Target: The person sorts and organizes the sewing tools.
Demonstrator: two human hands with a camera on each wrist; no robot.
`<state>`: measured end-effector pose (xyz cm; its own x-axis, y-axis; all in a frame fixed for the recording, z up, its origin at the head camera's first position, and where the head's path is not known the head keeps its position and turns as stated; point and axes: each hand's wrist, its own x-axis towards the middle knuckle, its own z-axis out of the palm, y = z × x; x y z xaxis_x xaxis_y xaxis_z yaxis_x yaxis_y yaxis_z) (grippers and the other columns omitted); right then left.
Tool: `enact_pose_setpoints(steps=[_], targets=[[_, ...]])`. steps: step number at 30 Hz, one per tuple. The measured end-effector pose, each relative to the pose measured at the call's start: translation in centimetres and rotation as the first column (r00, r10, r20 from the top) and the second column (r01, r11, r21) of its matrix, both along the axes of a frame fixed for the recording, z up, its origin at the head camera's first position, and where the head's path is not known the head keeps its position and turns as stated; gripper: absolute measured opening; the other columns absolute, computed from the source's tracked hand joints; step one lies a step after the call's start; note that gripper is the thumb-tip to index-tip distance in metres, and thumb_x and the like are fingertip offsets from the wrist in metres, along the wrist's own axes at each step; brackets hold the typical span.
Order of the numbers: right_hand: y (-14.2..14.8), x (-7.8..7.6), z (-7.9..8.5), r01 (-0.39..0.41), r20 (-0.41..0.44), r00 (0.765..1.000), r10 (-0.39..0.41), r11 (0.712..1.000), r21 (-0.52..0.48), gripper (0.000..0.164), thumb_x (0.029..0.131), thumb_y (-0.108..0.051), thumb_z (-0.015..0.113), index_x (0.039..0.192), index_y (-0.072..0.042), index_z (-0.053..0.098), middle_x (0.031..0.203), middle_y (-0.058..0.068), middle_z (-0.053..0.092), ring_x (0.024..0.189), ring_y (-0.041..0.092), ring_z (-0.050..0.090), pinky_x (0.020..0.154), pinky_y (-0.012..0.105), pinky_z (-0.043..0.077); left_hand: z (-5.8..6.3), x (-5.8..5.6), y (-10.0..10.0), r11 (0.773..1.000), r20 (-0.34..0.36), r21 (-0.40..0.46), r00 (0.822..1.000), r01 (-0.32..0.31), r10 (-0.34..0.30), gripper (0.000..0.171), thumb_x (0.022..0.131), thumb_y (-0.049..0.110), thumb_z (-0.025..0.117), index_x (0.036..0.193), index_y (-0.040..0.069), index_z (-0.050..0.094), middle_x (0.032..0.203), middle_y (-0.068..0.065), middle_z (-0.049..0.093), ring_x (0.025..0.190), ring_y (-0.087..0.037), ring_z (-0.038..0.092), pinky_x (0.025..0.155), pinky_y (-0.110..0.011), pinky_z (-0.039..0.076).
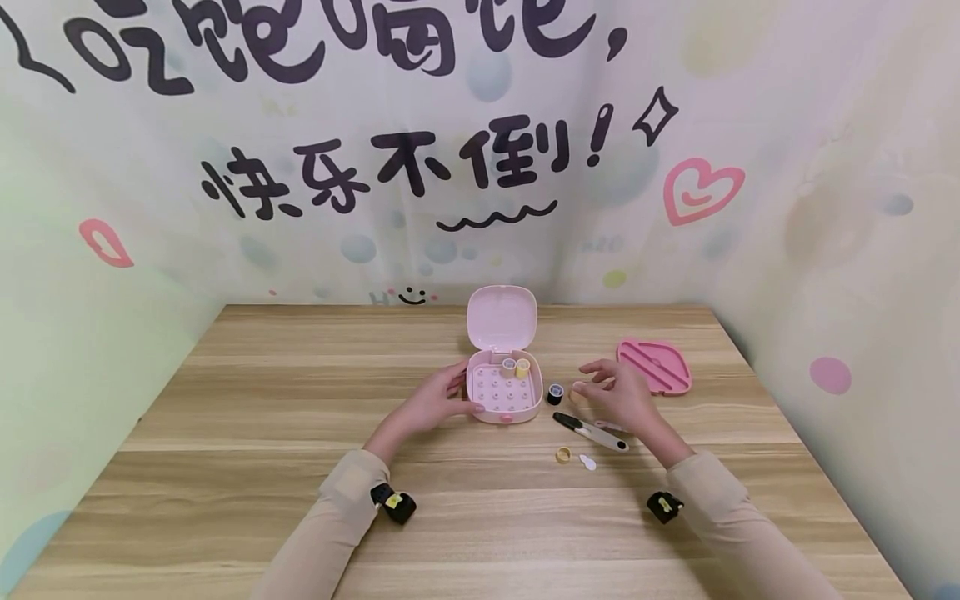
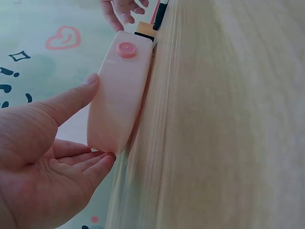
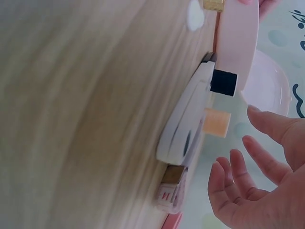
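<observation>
A pink sewing box [image 1: 504, 415] stands on the table with its lid raised. Inside are rows of small pegs, and a grey thread spool [image 1: 508, 367] and a yellow spool [image 1: 522, 368] stand at the back. My left hand [image 1: 435, 393] holds the box's left side, thumb at the front and fingers around the side [image 2: 52, 157]. My right hand [image 1: 622, 396] hovers with fingers spread beside an orange thread spool [image 3: 217, 122]; the right wrist view shows a gap between them. A black spool [image 1: 555, 394] stands between the box and the orange one.
In front of the spools lies a white-handled tool with a black tip [image 1: 591, 432]. Nearer are a gold thimble [image 1: 563, 455] and a small white needle threader [image 1: 588, 462]. A pink slotted tray [image 1: 667, 379] lies behind my right hand. A small clear case [image 3: 171, 191] sits beyond the tool.
</observation>
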<state>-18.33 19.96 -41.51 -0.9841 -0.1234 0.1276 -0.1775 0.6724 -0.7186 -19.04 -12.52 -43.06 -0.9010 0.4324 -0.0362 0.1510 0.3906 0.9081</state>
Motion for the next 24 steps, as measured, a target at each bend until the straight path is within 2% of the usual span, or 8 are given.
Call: enact_pose_setpoints(steps=[6, 18, 24], targets=[[0.5, -0.1, -0.4, -0.020, 0.022, 1.000, 0.020, 1.000, 0.009, 0.033, 0.096, -0.017, 0.079, 0.118, 0.007, 0.073, 0.105, 0.023, 0.076, 0.100, 0.039, 0.072, 0.086, 0.052, 0.063, 0.0, 0.0, 0.0, 1.000, 0.005, 0.003, 1.000, -0.004, 0.004, 0.083, 0.094, 0.003, 0.078, 0.161, -0.009, 0.030, 0.167, -0.028, 0.033, 0.152, -0.043, 0.039, 0.125, -0.049, 0.038], [1.1, -0.5, -1.0, -0.032, 0.042, 0.999, 0.031, 0.999, 0.033, 0.030, 0.097, -0.021, 0.078, 0.113, 0.004, 0.076, 0.103, 0.021, 0.076, 0.095, 0.033, 0.071, 0.082, 0.043, 0.062, -0.1, 0.0, 0.0, 1.000, -0.002, 0.001, 1.000, -0.007, 0.007, 0.082, 0.095, 0.004, 0.077, 0.161, -0.009, 0.030, 0.167, -0.028, 0.034, 0.152, -0.044, 0.040, 0.125, -0.051, 0.038], [1.3, -0.6, -1.2, -0.037, 0.040, 0.999, 0.036, 0.999, 0.033, 0.027, 0.096, -0.018, 0.079, 0.110, 0.004, 0.076, 0.099, 0.019, 0.076, 0.091, 0.030, 0.072, 0.078, 0.039, 0.062, -0.1, 0.0, 0.0, 1.000, -0.008, 0.002, 1.000, 0.003, -0.003, 0.082, 0.095, 0.004, 0.077, 0.161, -0.009, 0.031, 0.167, -0.029, 0.034, 0.152, -0.044, 0.039, 0.125, -0.051, 0.037]])
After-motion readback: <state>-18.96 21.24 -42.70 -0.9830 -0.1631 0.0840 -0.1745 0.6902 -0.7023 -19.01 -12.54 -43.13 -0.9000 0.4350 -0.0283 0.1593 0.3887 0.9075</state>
